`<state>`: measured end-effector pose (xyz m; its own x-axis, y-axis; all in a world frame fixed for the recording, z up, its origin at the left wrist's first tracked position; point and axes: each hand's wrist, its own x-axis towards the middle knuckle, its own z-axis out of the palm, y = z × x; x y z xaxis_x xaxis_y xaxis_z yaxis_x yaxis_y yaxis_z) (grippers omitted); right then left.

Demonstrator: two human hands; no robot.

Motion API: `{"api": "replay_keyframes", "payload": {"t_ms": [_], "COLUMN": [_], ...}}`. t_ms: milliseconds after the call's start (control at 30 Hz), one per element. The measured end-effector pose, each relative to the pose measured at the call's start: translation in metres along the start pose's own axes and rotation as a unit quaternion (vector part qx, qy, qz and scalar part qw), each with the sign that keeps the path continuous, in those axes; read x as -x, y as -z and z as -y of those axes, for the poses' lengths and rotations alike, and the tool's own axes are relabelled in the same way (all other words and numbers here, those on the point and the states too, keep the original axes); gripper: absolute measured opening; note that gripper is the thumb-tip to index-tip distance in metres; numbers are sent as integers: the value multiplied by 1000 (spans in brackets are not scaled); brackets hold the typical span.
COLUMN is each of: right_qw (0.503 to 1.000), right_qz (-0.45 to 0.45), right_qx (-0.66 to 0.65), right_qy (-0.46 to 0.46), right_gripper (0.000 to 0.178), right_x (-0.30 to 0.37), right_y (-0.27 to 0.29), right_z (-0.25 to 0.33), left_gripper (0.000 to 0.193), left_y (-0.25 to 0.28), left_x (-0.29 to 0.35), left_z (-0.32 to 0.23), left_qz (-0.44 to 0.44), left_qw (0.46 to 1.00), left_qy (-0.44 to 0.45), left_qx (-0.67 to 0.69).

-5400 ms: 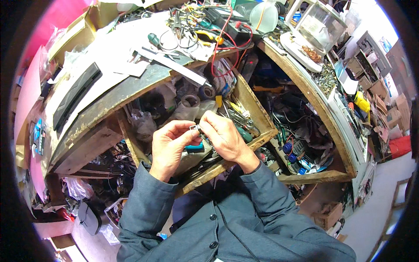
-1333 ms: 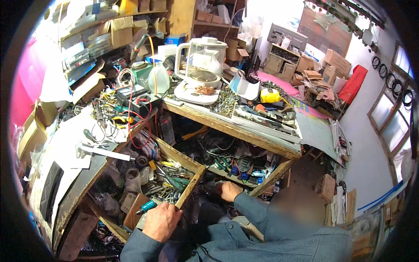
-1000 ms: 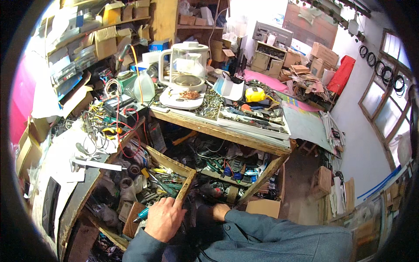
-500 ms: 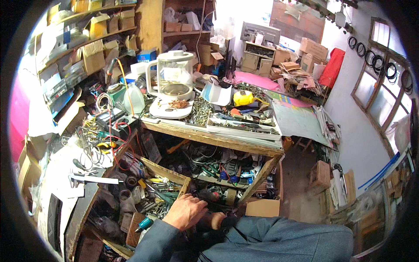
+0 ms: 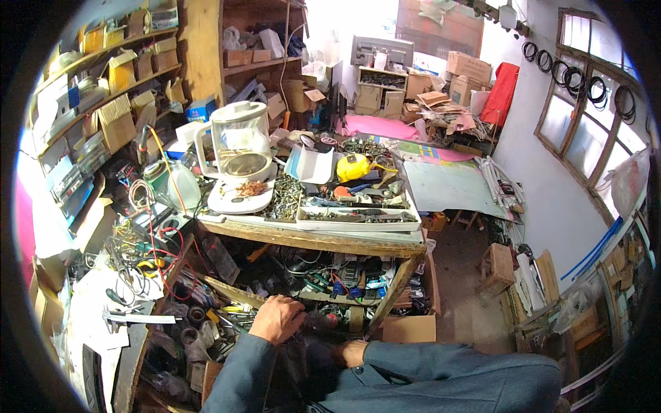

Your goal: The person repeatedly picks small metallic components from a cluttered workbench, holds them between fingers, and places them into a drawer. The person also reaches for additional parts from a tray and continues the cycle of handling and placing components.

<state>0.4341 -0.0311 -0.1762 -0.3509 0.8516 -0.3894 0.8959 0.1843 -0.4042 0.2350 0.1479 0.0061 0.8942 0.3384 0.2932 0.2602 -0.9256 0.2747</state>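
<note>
My left hand (image 5: 279,319) reaches to the front end of a wooden drawer edge (image 5: 237,294) below the workbench. Its fingers curl down and their tips are hidden, so what they hold cannot be made out. Just right of it lies a dark object with a red end (image 5: 322,319), too shadowed to name. My right hand (image 5: 352,353) is low in front of my body, its fingers in dark shadow and partly behind the sleeve. Tools and metal parts (image 5: 237,316) crowd the drawer by my left hand.
The workbench (image 5: 310,239) bears a glass kettle (image 5: 241,141), a white tray of tools (image 5: 358,219) and a yellow tape measure (image 5: 353,167). Calipers (image 5: 144,319) lie on the left. An open cardboard box (image 5: 410,328) and a wooden stool (image 5: 496,267) stand to the right.
The view has swung right and tilted up. Against the bench, my left hand has moved forward, up to the end of the drawer edge. My right hand is now farther from the left one.
</note>
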Motion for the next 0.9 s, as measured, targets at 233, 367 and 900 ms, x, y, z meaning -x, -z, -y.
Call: {"api": "replay_keyframes", "payload": {"t_ms": [233, 367, 900], "right_qw": [997, 981, 961], "right_qz": [-63, -143, -206], "right_qx": [-8, -16, 19], "right_qy": [53, 129, 186], "right_gripper": [21, 23, 23], "right_x": [48, 64, 106], "right_y": [116, 198, 325], "right_z": [37, 65, 89], "left_gripper": [36, 38, 34], "left_y": [2, 2, -10], "left_x": [-43, -40, -38], "left_z": [-10, -11, -2], "left_qz": [86, 81, 51], "left_qw": [987, 983, 986], "left_qy": [132, 163, 158], "left_qx": [-15, -19, -14]}}
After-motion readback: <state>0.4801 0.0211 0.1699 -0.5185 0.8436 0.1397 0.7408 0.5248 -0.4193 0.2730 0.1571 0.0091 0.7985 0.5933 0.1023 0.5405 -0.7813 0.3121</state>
